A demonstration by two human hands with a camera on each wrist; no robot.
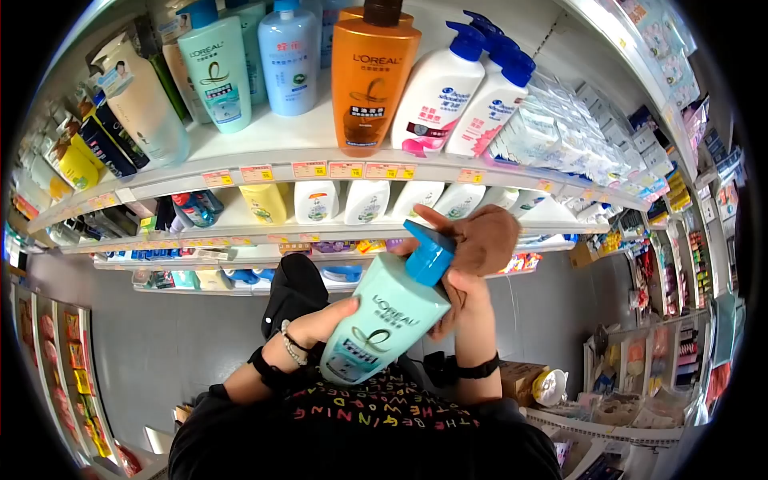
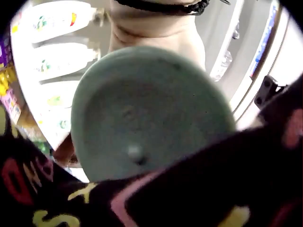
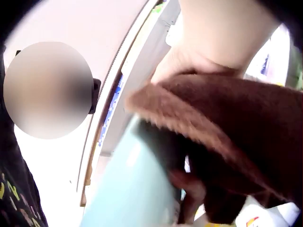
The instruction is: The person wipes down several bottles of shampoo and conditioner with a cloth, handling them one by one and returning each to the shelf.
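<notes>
A pale green L'Oréal pump bottle [image 1: 388, 316] with a blue pump head [image 1: 430, 254] is held tilted in front of the chest. My left hand [image 1: 324, 322] grips its lower body from the side, thumb on the front. In the left wrist view the round bottle base [image 2: 151, 118] faces the camera and hides most of that hand. My right hand [image 1: 470, 290] holds a brown cloth [image 1: 486, 240] against the bottle's neck and shoulder, just behind the pump. The right wrist view has the cloth draped over the bottle's side, covering most of the fingers.
Ahead stands a store shelf [image 1: 296, 164] with price tags. Its upper level holds a similar green bottle [image 1: 216, 72], an orange bottle [image 1: 370, 88] and white blue-pump bottles [image 1: 440, 96]. White bottles [image 1: 318, 202] line the level below. A cardboard box [image 1: 520, 382] sits behind on the right.
</notes>
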